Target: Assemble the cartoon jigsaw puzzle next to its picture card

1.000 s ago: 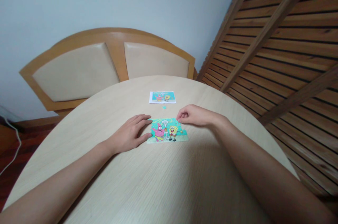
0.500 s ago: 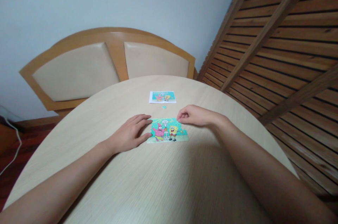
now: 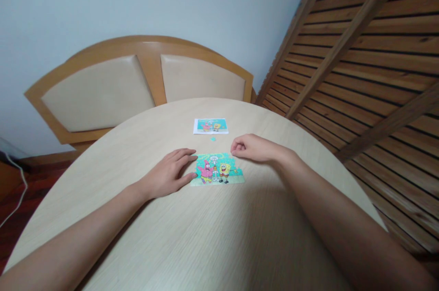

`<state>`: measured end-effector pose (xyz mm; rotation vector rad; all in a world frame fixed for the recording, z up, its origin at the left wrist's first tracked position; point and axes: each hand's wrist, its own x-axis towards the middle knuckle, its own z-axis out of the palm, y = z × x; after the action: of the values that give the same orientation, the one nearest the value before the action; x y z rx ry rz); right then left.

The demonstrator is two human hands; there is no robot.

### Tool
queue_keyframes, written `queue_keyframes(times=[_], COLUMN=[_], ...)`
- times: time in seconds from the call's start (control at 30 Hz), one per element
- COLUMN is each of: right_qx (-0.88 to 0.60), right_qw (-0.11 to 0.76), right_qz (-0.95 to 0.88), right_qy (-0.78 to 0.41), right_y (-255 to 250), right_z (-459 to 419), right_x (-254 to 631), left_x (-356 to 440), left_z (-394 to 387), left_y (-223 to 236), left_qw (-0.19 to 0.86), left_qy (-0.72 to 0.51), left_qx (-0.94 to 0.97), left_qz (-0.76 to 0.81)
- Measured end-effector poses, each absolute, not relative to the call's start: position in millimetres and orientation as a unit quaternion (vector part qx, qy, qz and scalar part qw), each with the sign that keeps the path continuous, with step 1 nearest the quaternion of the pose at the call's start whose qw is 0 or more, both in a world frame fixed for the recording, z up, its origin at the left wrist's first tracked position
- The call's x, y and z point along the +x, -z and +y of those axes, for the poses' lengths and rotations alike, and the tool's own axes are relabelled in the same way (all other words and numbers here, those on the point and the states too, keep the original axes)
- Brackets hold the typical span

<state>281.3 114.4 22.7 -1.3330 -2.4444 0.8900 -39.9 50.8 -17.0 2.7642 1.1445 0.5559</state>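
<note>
A jigsaw puzzle (image 3: pixel 216 171) with cartoon figures on a turquoise background lies flat on the table, its upper right outline stepped. My left hand (image 3: pixel 173 170) rests at its left side, fingers spread, thumb and fingertips at the puzzle's edge. Just beyond the upper right part, my right hand (image 3: pixel 252 148) is closed in a pinch, slightly apart from the puzzle. Whatever may be between those fingertips is too small or hidden to make out. One loose turquoise puzzle piece (image 3: pixel 213 139) lies above the puzzle, below a reference picture (image 3: pixel 211 126) showing the same figures.
The round wooden table (image 3: pixel 206 240) carries all of this. Behind it stand a wooden headboard (image 3: pixel 151 49) with cream panels and a pale wall. Slatted wood (image 3: pixel 360 67) rises at the right. A white cable (image 3: pixel 24 181) hangs at the far left.
My right hand has shifted slightly up, away from the puzzle's upper right edge. My left hand has stayed in place.
</note>
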Motion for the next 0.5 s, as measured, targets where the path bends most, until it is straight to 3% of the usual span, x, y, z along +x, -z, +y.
queue_keyframes(times=[0.3,0.5], right_qx=[-0.451,-0.516], right_qw=[0.088,0.128], right_qz=[-0.83,-0.826], right_qy=[-0.317,-0.188], right_y=[-21.9,-19.4], right_z=[112.3,121.0], right_x=[281.2,287.0], left_x=[-39.9,-39.8], left_z=[51.1,51.1], left_y=[17.5,17.1], left_qw=[0.056,0.053], left_qy=[-0.19,-0.186], left_qx=[0.905,0.906], left_qz=[0.376,0.376])
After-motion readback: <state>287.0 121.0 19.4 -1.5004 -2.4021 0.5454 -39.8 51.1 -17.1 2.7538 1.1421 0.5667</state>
